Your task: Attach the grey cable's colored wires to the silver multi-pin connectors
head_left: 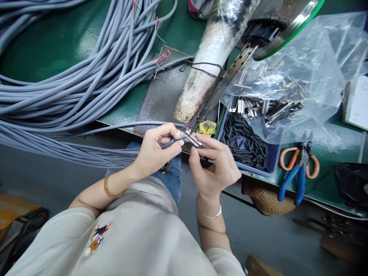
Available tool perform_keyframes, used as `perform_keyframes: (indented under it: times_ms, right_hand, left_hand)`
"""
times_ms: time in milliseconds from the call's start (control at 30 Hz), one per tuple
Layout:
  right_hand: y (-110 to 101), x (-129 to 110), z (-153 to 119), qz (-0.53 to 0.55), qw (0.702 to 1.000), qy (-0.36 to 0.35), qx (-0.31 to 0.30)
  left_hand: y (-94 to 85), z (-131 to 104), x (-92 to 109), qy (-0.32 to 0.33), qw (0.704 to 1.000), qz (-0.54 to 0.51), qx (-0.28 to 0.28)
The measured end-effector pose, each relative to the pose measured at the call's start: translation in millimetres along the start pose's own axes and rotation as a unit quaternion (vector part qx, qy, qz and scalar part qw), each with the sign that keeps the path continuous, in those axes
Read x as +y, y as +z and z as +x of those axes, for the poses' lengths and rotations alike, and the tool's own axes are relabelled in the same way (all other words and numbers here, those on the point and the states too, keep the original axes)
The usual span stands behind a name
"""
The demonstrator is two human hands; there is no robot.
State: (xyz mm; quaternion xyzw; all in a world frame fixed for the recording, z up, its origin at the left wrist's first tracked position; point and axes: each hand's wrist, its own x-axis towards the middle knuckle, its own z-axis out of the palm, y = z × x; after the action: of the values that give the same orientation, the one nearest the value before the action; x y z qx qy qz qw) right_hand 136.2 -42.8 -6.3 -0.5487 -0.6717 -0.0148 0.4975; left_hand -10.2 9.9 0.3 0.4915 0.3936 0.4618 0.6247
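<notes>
My left hand [158, 147] is closed around the stripped end of a grey cable [167, 144], its thin coloured wires [181, 138] fanning out past the fingertips. Between finger and thumb of my right hand [214, 161] is the end of a metal multi-pin connector [193, 140]. The wires reach the connector's row of pins. Touching or just above that spot is the tip of a soldering iron [195, 124], which slants down from a fixed mount. A yellow sponge [207, 128] sits right behind my right fingers.
Bundled grey cables [86, 84] cover the table's left side. A white tube [204, 73] hangs over a dark plate [161, 92]. At right are a blue bin [274, 157] of black sleeves [244, 143], a plastic bag [313, 76] over metal connectors [253, 107], pliers [300, 176] and orange-handled scissors [287, 159].
</notes>
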Motion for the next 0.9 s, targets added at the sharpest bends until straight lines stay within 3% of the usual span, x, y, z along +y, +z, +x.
perform_keyframes:
  times_ms: [133, 267, 333, 400, 467, 533, 600, 800, 900]
  right_hand:
    - [-2, -1, -4, -0.006, 1.0, 0.006, 0.02]
    - [-3, -8, -3, 0.086, 0.984, 0.153, -0.019]
    - [-4, -10, -2, 0.117, 0.975, 0.189, -0.009]
    - [-4, -10, -1, 0.12, 0.977, 0.151, 0.091]
    - [-5, -8, 0, 0.117, 0.966, 0.065, 0.22]
    - [-7, -7, -1, 0.099, 0.957, 0.025, 0.271]
    - [-9, -9, -5, 0.069, 0.968, 0.049, 0.235]
    - [-7, -14, -19, 0.041, 0.995, 0.086, 0.014]
    - [-1, -11, -18, 0.066, 0.993, 0.097, 0.001]
  left_hand:
    - [-1.7, -4, 2, -0.017, 0.999, -0.013, -0.025]
    - [-5.4, -8, 2, 0.008, 0.998, -0.041, -0.049]
    - [-7.8, -10, 1, 0.012, 0.997, -0.055, -0.057]
    - [-10.2, -12, 1, 0.005, 0.996, -0.073, -0.055]
    - [-12.3, -12, 2, -0.017, 0.994, -0.091, -0.05]
    - [-13.7, -13, 3, -0.04, 0.992, -0.109, -0.048]
    - [-14.6, -13, 3, -0.055, 0.99, -0.123, -0.049]
    - [-15.4, -11, 3, -0.071, 0.985, -0.144, -0.059]
    - [-14.8, -11, 3, -0.074, 0.986, -0.135, -0.065]
